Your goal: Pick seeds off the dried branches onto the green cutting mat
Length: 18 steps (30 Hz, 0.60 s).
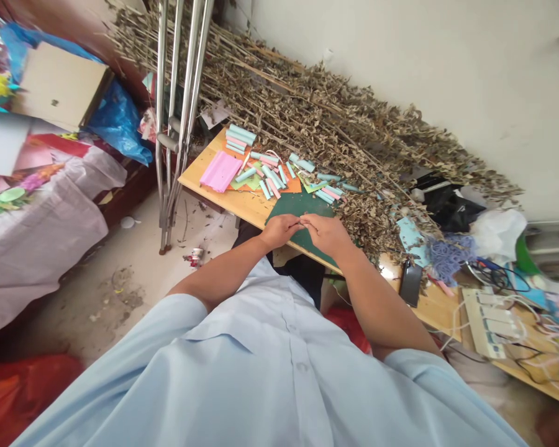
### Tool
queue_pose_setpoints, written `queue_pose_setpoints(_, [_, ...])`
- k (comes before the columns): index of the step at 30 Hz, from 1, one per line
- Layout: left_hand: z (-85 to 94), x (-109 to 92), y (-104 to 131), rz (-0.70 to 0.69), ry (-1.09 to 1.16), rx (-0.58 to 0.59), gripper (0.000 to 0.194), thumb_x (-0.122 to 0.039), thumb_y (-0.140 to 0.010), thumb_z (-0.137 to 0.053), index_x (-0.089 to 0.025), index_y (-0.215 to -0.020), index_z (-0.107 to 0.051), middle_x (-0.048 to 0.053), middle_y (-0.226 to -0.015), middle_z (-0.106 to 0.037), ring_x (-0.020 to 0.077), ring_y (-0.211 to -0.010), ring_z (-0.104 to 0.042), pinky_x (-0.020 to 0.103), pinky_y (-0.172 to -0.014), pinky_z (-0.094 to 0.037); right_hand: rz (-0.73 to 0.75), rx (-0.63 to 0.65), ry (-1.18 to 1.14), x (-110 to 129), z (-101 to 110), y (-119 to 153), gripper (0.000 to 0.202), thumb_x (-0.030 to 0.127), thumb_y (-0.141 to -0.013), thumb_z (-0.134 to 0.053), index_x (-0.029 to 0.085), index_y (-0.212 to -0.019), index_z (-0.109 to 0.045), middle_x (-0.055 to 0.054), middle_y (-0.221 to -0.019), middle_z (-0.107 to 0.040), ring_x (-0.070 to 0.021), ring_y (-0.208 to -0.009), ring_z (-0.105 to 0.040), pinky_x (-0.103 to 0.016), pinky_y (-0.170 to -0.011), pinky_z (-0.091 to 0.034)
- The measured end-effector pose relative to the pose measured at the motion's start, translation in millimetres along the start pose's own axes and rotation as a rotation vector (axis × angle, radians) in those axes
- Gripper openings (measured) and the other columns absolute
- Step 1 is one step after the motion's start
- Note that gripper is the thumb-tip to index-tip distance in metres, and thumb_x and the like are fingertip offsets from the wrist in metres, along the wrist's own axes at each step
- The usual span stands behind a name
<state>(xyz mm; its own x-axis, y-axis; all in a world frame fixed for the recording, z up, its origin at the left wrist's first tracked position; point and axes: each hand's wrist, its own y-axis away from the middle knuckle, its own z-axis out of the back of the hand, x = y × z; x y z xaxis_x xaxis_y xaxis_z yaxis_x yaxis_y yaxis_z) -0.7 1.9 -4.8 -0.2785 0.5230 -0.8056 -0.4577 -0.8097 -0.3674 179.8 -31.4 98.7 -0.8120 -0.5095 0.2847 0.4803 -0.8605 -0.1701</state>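
My left hand [281, 231] and my right hand [325, 233] meet fingertip to fingertip over the front part of a dark green mat [286, 205]. Both are closed in a pinch; whatever lies between the fingers is too small or hidden to name. Beyond them, light blue and pink paper rolls [246, 174] are scattered on the table. A stack of pink paper [220, 172] lies to the left, and orange paper [294, 185] shows under some of the rolls.
Dried leafy stalks [317, 112] lean along the wall and spill onto the wooden table [198, 167]. Metal crutches [179, 112] stand at its left end. Rightward are a phone [410, 284], purple yarn [449, 257] and a power strip [483, 323] with cables. A cloth-covered surface [51, 230] holds cardboard.
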Motion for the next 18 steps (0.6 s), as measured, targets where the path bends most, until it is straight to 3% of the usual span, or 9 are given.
queue_pose_setpoints(3, [1.4,-2,0,-0.001,0.017,0.011,0.03,-0.038,-0.102,-0.052,-0.02,-0.106,-0.076,0.006,-0.101,-0.075,0.0181,-0.097,-0.069,0.028,-0.087,-0.052,0.049,0.044,0.147,1,0,5,0.034,0.018,-0.094,-0.051,0.019,-0.122,-0.069,-0.011,-0.109,-0.079,-0.0267,-0.095,-0.075,-0.036,-0.082,-0.058])
queue_pose_setpoints(6, [1.7,-3,0,-0.002,0.033,0.004,0.029,-0.038,-0.102,-0.053,-0.02,-0.106,-0.076,0.007,-0.103,-0.076,0.0187,-0.099,-0.07,0.029,-0.088,-0.053,0.055,0.033,0.132,1,2,6,0.035,0.017,-0.094,-0.05,0.019,-0.124,-0.068,-0.01,-0.112,-0.078,-0.0266,-0.1,-0.074,-0.036,-0.085,-0.058])
queue_pose_setpoints(11, [0.1,-1,-1,0.011,0.021,-0.006,0.03,-0.04,-0.1,-0.056,-0.019,-0.11,-0.076,0.008,-0.106,-0.076,0.0201,-0.1,-0.07,0.031,-0.09,-0.054,-0.117,-0.107,-0.043,4,-2,0,0.037,0.02,-0.093,-0.054,0.02,-0.129,-0.062,-0.008,-0.112,-0.077,-0.0242,-0.101,-0.073,-0.038,-0.091,-0.058])
queue_pose_setpoints(15, [-1.7,3,-1,-0.015,-0.002,-0.016,0.029,-0.03,-0.1,-0.053,-0.018,-0.115,-0.075,0.009,-0.105,-0.076,0.0205,-0.101,-0.07,0.031,-0.09,-0.054,-0.148,-0.097,-0.008,16,-8,-5,0.038,0.021,-0.091,-0.057,0.018,-0.128,-0.062,-0.011,-0.115,-0.075,-0.027,-0.107,-0.069,-0.042,-0.097,-0.055])
queue_pose_setpoints(18, [-2.2,4,-1,-0.015,-0.007,-0.018,0.028,-0.025,-0.098,-0.052,-0.017,-0.109,-0.076,0.009,-0.102,-0.076,0.0204,-0.099,-0.07,0.031,-0.088,-0.053,-0.193,-0.076,0.061,27,-11,-10,0.039,0.02,-0.092,-0.053,0.016,-0.13,-0.062,-0.013,-0.116,-0.074,-0.0289,-0.109,-0.067,-0.043,-0.096,-0.053])
